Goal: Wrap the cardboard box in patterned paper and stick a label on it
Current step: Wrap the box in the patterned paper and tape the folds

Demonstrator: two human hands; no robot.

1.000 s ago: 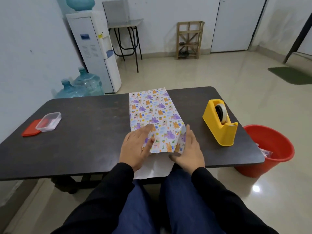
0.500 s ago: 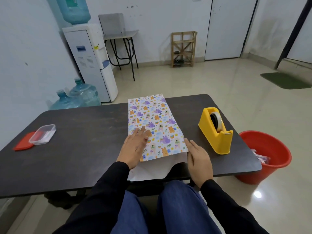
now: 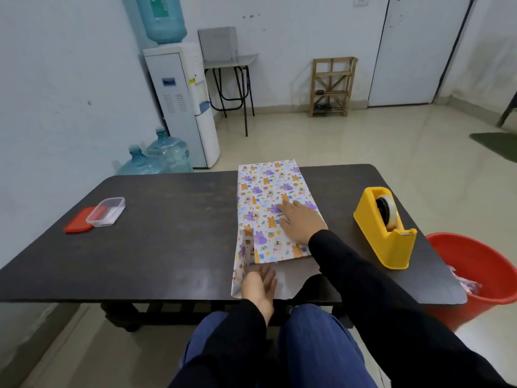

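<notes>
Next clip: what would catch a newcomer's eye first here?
The patterned paper across the middle of the dark table, with the right hand flat on top and the left hand at its near white edge. Then the yellow tape dispenser to its right.

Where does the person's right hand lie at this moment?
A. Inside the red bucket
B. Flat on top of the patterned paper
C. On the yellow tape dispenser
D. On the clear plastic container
B. The right hand lies flat, palm down, on top of the patterned paper on the dark table, apart from the yellow tape dispenser on its right side.
</notes>
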